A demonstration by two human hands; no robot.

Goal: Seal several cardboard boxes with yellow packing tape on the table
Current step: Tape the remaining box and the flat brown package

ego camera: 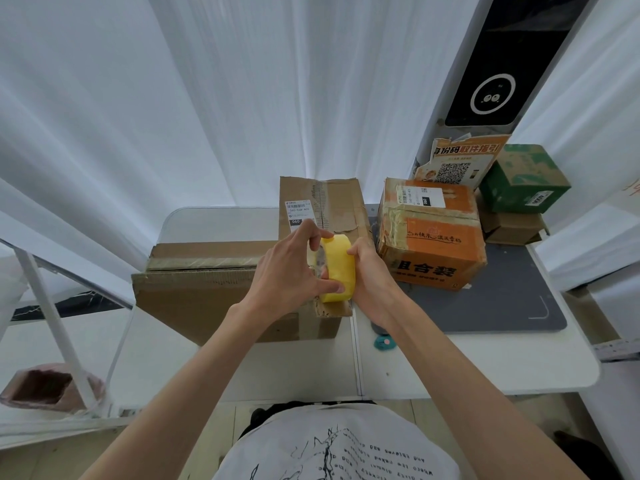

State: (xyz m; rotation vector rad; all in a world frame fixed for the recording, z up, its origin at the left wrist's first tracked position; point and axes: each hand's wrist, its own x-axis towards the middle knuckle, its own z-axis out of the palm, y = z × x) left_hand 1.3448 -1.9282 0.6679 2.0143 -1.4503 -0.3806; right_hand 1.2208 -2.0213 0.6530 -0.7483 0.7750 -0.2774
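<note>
One white counter (485,368) carries five boxes: a large brown box (207,292) at 9 o'clock, a flat box (339,202) at 12, an orange box (433,244) at 2, and a green box (523,178) stacked on a small brown box (512,226) at 3. One yellow tape roll (337,268) sits at centre, above the large box. Left hand (287,268) pinches the roll's near face; right hand (370,275) curls round its rim.
</note>
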